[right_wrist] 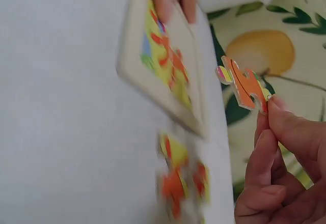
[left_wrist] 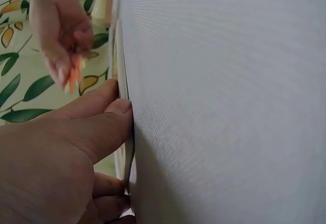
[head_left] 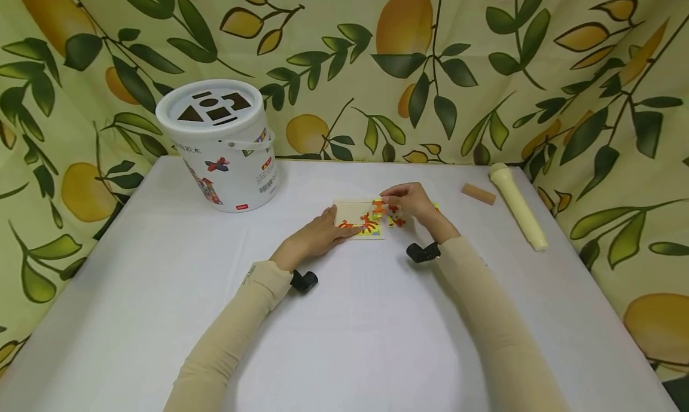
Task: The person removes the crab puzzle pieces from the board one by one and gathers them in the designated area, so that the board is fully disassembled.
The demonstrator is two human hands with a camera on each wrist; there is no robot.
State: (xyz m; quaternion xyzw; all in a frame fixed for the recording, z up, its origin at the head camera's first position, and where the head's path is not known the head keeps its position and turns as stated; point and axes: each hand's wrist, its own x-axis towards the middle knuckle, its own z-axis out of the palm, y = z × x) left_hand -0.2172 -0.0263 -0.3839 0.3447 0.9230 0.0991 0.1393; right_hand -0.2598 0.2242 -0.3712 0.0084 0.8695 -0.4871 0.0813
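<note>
A shallow wooden puzzle board (head_left: pixel 350 211) lies on the white table, with red, yellow and blue pieces (head_left: pixel 368 225) fitted along its near side and right part. My left hand (head_left: pixel 317 231) rests at the board's left end, thumb straight across the near pieces. Between thumb and fingertips, my right hand (head_left: pixel 413 201) pinches an orange puzzle piece (right_wrist: pixel 245 87) with a yellow-and-pink tab, raised over the board's right end. Several loose puzzle pieces (right_wrist: pixel 175 189) lie just right of the board, partly under the right hand in the head view.
A white lidded bucket (head_left: pixel 226 155) with shaped holes in its lid stands at the back left. At the back right lie a brown block (head_left: pixel 478 194) and a cream microphone-shaped stick (head_left: pixel 518 206). A fruit-patterned curtain (head_left: pixel 344 71) hangs behind the table's far edge.
</note>
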